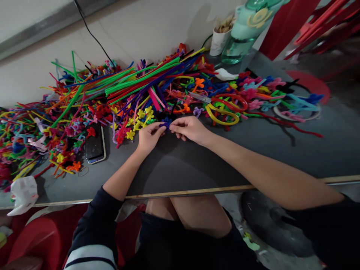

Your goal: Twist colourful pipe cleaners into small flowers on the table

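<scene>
A small dark-blue pipe-cleaner flower (165,123) is pinched between both hands, just above the table's front area. My left hand (150,137) is closed, thumb and index finger on the flower's left side. From the right, my right hand (189,129) is closed on its other edge, fingertips pressed together. Yellow pipe-cleaner flowers (144,117) lie just beyond my left hand. Scissors with red and yellow handles (222,108) rest among the pieces, beyond and to the right of my right hand.
Bundled straight pipe cleaners (143,80) lie over a long heap of coloured pieces by the wall. A phone (95,144) is at left, near a crumpled white tissue (24,193). A green water bottle (243,33) and white cup (221,39) stand at the back.
</scene>
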